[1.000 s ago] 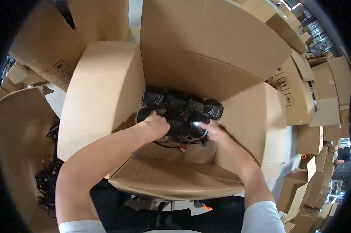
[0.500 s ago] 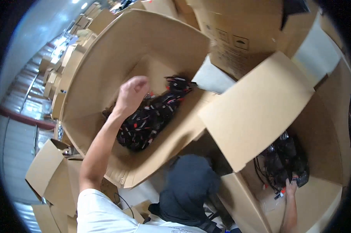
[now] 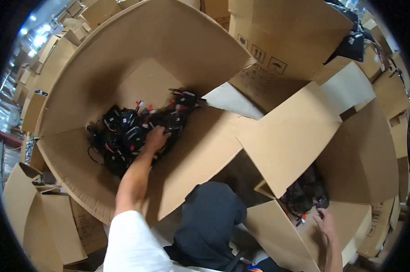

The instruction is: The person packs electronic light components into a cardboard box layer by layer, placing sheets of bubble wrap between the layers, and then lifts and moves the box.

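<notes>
Inside the large carton [image 3: 205, 149] on the left lies a pile of black cable bundles [image 3: 123, 133] with white tags and red and white connectors. My left hand [image 3: 156, 138] reaches down onto the near right side of this pile. Its fingers are bent among the cables, and their tips are hidden. On the right, my right hand [image 3: 323, 221] is inside a smaller carton [image 3: 359, 149]. Thumb and fingers are closed at the near edge of a dark cable bundle [image 3: 306, 190] there, with red and white connectors beside them.
A raised flap [image 3: 291, 136] stands between the two cartons and partly covers the right one. Behind it rises a tall carton [image 3: 286, 31]. Dark cloth [image 3: 209, 222] fills the lower middle. More opened cartons [image 3: 46, 217] stand at the lower left.
My left hand has come down from above the pile, where it was a fist, onto the cables. My right hand stays at the bundle in the right carton. The view has shifted.
</notes>
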Demonstrator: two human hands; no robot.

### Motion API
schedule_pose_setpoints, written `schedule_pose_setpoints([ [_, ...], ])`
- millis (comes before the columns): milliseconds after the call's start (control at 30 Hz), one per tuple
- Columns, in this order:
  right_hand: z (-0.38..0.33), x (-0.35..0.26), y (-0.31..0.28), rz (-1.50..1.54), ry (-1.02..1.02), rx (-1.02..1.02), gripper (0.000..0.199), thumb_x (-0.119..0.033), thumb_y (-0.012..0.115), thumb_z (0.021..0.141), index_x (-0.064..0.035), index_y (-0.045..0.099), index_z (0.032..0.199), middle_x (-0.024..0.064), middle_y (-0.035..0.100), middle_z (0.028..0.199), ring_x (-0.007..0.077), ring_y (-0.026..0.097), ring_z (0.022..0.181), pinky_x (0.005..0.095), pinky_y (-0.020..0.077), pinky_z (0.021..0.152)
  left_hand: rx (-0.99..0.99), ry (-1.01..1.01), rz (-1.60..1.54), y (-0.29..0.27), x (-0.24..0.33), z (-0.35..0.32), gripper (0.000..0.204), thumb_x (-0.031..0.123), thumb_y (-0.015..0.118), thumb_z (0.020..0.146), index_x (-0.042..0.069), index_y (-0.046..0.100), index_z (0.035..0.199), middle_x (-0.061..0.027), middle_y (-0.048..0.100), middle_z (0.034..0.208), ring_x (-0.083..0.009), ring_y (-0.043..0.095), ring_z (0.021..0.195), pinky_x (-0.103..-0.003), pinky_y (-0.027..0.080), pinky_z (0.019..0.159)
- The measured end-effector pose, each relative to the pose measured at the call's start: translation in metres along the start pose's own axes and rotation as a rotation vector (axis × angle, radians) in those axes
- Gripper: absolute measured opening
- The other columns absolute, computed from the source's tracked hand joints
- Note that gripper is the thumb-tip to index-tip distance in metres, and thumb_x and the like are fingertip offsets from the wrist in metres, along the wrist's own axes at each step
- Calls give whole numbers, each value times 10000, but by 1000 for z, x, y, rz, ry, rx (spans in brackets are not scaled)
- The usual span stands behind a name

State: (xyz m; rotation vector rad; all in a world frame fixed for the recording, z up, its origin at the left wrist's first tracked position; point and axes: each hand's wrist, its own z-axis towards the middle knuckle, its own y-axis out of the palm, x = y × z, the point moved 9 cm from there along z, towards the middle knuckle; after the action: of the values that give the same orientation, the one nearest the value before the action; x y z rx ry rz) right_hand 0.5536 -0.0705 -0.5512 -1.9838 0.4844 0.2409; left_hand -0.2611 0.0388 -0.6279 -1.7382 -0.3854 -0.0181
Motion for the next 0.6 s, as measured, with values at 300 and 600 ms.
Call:
schedule_pose_setpoints([
  [300,-85,-314,-110,360,-707,287,373,-90,740,772,27,628,1107,136,645,1052,219,626,965,330,499,863,-191,186,-1034,-279,174,-107,310,212,654,910,-52,703,1065,-42,714,913,-112,656,810,-259,524,793],
  [600,-137,-471,-170,962,-1115,-84,762,-76,871,710,24,479,1356,115,633,1224,169,595,1117,325,466,1003,-211,813,-783,-394,410,-161,504,413,613,933,-24,638,1182,-102,689,1020,-180,652,910,-350,527,840],
])
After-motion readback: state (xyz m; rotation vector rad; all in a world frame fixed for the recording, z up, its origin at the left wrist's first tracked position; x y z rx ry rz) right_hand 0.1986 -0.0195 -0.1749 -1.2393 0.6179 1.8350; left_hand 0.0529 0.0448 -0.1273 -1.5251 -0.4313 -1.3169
